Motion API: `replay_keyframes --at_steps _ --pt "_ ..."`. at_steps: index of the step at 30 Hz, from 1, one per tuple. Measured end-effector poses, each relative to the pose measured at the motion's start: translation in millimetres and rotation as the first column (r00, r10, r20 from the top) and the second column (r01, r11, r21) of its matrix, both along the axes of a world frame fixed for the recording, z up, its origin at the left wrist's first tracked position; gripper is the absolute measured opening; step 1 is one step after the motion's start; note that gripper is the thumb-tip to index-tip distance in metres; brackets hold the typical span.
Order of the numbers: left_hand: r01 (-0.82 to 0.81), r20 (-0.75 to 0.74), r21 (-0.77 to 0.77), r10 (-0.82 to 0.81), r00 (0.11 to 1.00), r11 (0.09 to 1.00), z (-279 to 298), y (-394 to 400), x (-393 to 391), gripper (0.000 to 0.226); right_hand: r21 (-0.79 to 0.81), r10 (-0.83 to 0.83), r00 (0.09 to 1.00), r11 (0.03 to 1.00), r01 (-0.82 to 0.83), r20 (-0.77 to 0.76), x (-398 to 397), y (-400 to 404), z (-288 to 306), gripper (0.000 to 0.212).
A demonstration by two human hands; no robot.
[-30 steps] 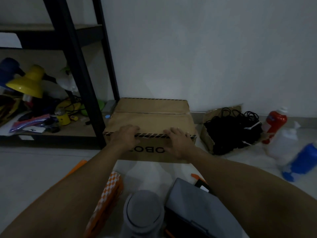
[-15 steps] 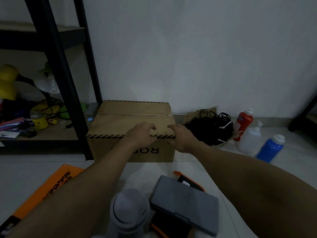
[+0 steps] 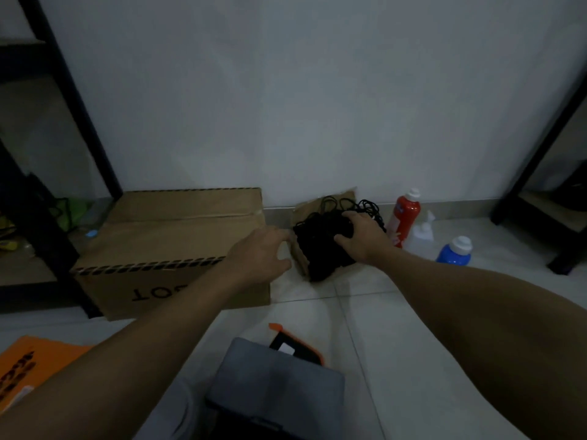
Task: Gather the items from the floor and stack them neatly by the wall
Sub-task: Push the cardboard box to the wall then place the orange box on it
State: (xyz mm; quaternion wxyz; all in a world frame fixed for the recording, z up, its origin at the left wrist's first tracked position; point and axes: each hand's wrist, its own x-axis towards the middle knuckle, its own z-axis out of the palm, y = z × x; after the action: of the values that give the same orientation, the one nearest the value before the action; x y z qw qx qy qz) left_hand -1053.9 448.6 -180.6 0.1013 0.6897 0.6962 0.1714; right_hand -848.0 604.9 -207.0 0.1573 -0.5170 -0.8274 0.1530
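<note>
Head view: right hand (image 3: pixel 362 238) curling over black cable bundle (image 3: pixel 324 246), fingers gripping its top. Left hand (image 3: pixel 259 254) reaching bundle's cardboard sleeve (image 3: pixel 300 258), fingers loosely curled, contact unclear. Bundle sitting by wall (image 3: pixel 317 106), just beside cardboard box (image 3: pixel 178 236). Risk: loose loops slipping out, snagging red bottle (image 3: pixel 403 217) standing close, tipping it.

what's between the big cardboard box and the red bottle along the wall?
In the head view, between cardboard box and red bottle: a black cable bundle in a brown wrapper, right hand gripping it.
</note>
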Motion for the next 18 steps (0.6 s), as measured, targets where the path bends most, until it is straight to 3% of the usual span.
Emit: replay_keyframes --at_steps 4,7,11,15,18 --pt "0.05 0.024 -0.067 -0.048 0.999 0.996 -28 51 50 0.055 0.0 -0.092 0.994 0.996 0.092 -0.052 22 28 -21 0.065" --pt "0.008 0.081 -0.111 0.001 0.997 0.994 -52 92 76 0.059 0.001 -0.19 0.975 0.981 0.192 -0.116 35 45 -42 0.061" --pt "-0.038 0.101 -0.177 0.057 0.993 0.984 -89 127 97 0.062 -0.148 -0.386 0.89 0.921 0.36 -0.244 40 67 -73 0.078" --pt "-0.073 0.115 -0.197 0.097 0.989 0.978 -123 144 100 0.052 -0.399 -0.586 0.697 0.805 0.44 -0.414 39 85 -98 0.095" --pt "-0.105 0.126 -0.112 0.119 0.985 0.988 -134 148 97 0.051 -0.711 -0.732 0.485 0.648 0.275 -0.479 34 96 -115 0.075"
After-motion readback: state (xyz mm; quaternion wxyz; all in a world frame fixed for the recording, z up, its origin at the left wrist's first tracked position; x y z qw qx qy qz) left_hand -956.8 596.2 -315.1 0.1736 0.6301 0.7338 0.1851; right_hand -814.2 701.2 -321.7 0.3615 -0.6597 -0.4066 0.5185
